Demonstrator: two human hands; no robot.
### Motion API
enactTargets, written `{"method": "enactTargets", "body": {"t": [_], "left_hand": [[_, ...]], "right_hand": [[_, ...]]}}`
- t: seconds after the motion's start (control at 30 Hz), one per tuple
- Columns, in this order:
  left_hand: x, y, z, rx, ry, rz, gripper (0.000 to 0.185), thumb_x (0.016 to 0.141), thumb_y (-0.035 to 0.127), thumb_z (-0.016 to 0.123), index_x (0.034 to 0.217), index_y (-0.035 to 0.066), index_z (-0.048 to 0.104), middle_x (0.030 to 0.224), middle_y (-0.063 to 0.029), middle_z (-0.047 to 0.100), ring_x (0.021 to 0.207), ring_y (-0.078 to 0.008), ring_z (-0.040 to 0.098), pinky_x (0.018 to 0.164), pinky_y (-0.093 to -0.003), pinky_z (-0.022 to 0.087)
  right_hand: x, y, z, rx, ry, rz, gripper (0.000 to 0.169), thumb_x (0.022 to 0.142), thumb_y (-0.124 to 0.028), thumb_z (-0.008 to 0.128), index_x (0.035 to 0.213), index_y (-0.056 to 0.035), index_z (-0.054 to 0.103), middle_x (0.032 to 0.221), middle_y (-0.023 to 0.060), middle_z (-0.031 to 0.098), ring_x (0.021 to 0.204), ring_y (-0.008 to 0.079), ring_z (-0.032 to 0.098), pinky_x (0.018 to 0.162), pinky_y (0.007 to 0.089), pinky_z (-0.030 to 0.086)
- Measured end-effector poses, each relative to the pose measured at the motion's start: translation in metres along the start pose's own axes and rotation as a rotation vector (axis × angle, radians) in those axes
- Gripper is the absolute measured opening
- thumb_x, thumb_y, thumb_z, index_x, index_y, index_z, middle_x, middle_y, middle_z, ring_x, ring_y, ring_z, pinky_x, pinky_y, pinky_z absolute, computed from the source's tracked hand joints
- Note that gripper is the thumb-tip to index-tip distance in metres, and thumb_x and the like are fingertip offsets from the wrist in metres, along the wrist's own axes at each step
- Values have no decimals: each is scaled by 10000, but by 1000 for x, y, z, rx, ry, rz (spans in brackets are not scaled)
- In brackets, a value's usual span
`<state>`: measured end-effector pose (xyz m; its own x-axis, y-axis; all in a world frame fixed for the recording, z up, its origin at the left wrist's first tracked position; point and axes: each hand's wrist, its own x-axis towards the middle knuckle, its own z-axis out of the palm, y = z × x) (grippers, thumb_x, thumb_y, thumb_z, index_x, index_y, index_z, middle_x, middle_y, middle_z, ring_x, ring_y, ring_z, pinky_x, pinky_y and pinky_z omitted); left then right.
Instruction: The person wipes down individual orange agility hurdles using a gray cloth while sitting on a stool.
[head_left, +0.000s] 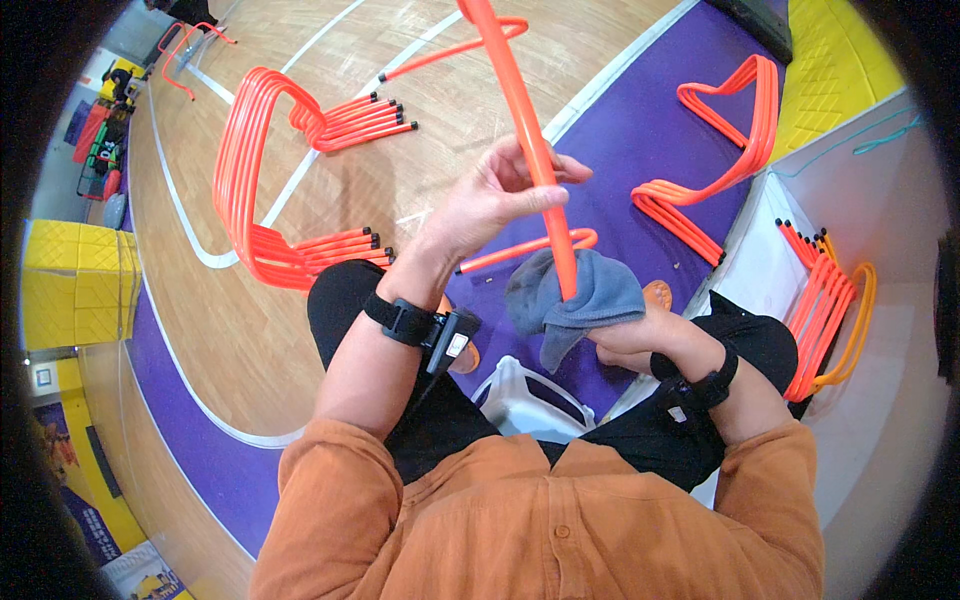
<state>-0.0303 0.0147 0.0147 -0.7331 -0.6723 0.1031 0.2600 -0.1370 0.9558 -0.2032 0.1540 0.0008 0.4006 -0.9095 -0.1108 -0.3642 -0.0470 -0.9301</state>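
Observation:
An orange tubular training hurdle (520, 97) stands before me, its long bar slanting between my hands and its legs pointing left. My left hand (517, 184) holds the bar at its middle, thumb on the near side and fingers curled behind. My right hand (619, 330) is mostly covered by a grey-blue cloth (592, 289), which is wrapped about the bar's lower end; the fingers are hidden under the cloth.
Nested orange hurdles (251, 172) stand on the wood floor at left. More hurdles (757, 124) lie on the purple floor at right. Orange and yellow hurdles (821, 322) lean by a pale panel (892, 202). A white plastic stool (510, 375) is between my legs. Yellow padded blocks (79, 285) are far left.

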Motion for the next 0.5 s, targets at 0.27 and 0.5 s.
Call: {"method": "enactTargets", "body": {"t": [0.27,0.5], "left_hand": [[-11,-27,15,280,-199,-17,340,772,59,751,1054,45,562,1075,-105,641,1042,-194,598,935,-357,477],[-12,26,-2,-115,118,173,451,929,189,575,1325,67,397,1028,-147,627,1010,-288,625,910,-419,495]], "right_hand": [[27,18,-3,-9,133,-91,167,855,-148,630,965,-25,600,888,107,628,813,195,605,703,328,492],[32,48,3,69,-35,-89,74,790,-63,635,734,-25,605,666,72,590,605,159,550,566,316,466]]}}
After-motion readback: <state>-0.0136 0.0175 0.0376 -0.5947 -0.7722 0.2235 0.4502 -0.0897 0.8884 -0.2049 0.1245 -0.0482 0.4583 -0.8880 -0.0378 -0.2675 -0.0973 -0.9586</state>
